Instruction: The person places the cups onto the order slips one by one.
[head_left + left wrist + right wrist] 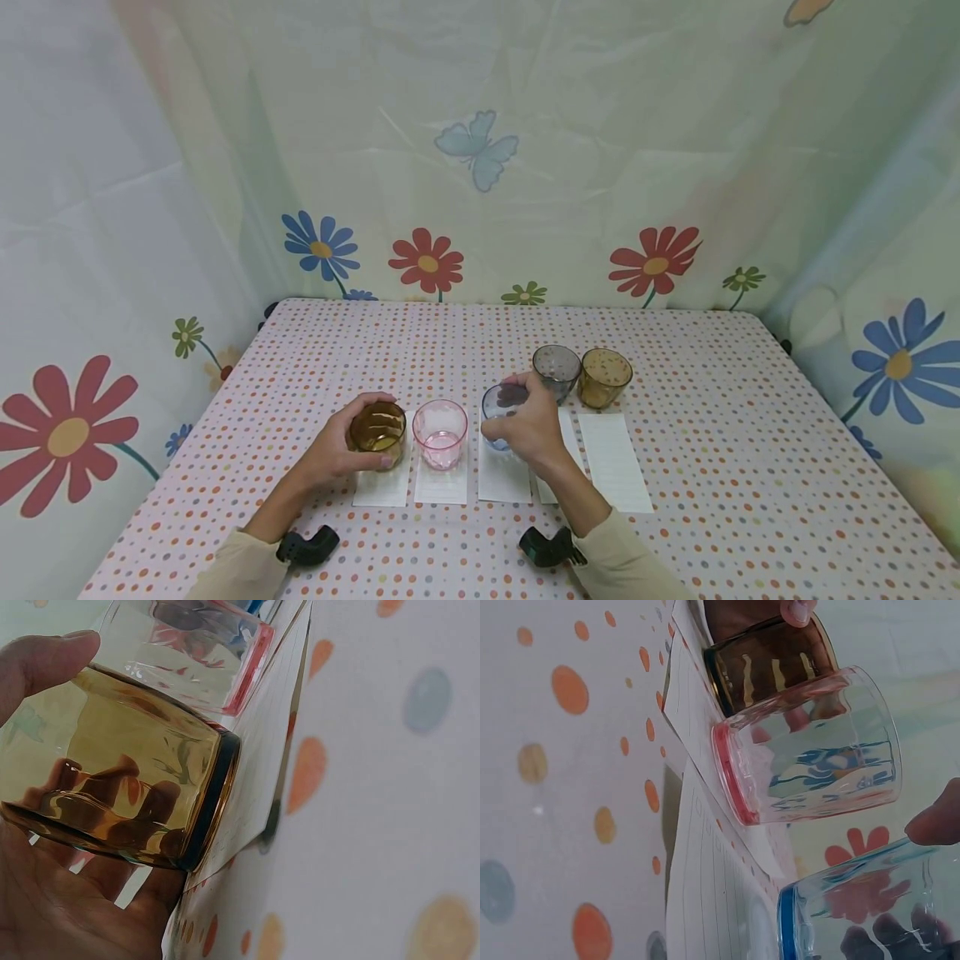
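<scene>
My left hand [337, 446] grips an amber glass [377, 425], thumb on the near side and fingers round the far side. In the left wrist view the amber glass [127, 765] has its base close to a white paper slip; whether it touches is hard to tell. Beside it a clear pink glass [441, 435] stands upright on another slip. My right hand [534, 423] holds a pale blue glass [498, 403] from its right side, over the middle slip. The right wrist view shows the blue base [787, 922] near the paper; contact is unclear.
Behind the right hand stand a grey glass [557, 367] and a yellow-brown glass [604, 379], side by side. Several lined paper slips lie in a row, the rightmost slip [617, 462] included. A dotted cloth [712, 433] covers the table; a flowered curtain [570, 183] hangs behind.
</scene>
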{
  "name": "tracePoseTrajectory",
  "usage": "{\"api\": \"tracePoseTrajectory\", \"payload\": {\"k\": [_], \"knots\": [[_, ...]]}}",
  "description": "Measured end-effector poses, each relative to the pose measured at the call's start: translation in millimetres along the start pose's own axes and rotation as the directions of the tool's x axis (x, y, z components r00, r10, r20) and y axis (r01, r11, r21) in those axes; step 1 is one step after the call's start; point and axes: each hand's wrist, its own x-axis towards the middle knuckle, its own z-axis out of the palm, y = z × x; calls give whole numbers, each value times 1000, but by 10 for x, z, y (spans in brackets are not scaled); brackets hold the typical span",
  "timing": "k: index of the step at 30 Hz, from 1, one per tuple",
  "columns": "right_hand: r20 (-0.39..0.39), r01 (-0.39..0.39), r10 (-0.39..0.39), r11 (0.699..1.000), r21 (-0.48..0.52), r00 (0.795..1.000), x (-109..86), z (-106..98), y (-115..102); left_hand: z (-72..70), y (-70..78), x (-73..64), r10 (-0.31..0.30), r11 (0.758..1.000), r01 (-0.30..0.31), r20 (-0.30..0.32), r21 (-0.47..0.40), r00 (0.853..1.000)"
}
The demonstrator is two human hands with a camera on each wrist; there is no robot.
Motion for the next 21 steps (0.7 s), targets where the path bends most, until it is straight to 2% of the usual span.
{"api": "tracePoseTrajectory", "payload": {"k": [8,21], "knots": [[9,-27,28,995,-91,1000,-18,-16,34,-6,10,-2,7,1000,-7,2,2,1000],[21,-18,21,992,-123,1000,-47,-30,64,6,34,6,0,1000,0,-6,5,1000]]}}
